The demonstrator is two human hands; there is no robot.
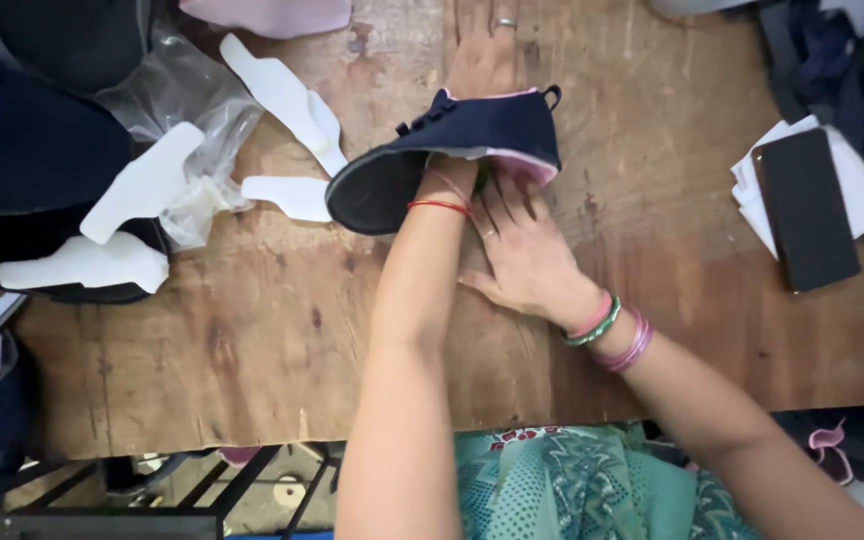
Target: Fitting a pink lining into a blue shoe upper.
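shoe upper lengthwise left-right, toe pointing left

The left hand is half hidden inside the navy shoe upper; its fingers run past the top edge.

Head view, steeply downward (close)

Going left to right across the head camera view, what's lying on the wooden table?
White insole cutouts → clear plastic bag → navy shoe upper with the left hand inside it and the right hand at its opening → black phone on white paper.
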